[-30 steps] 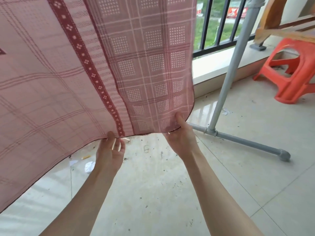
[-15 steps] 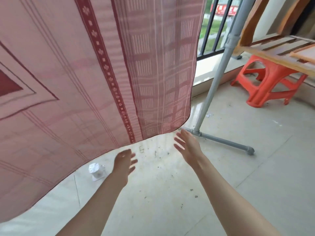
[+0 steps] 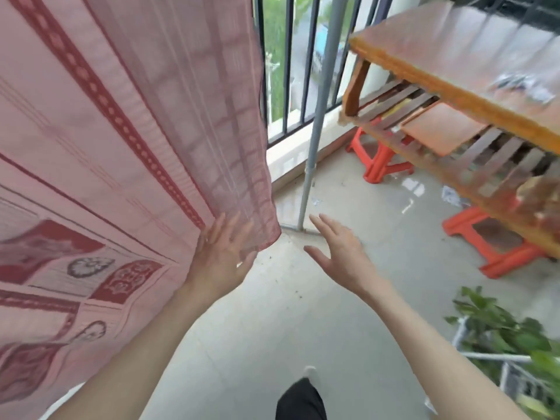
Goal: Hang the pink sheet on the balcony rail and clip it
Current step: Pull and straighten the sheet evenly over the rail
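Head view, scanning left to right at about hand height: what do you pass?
pink sheet → left hand, fingers spread against the sheet's edge → grey pole → right hand, open, touching nothing → orange stool

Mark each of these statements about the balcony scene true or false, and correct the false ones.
1. The left hand lies against the pink sheet near its lower corner. True.
2. The right hand grips a clothes clip. False: it is open and holds nothing.
3. Orange plastic stools stand under the wooden table. True.
4. The grey pole lies flat on the floor. False: it stands upright, slightly tilted.
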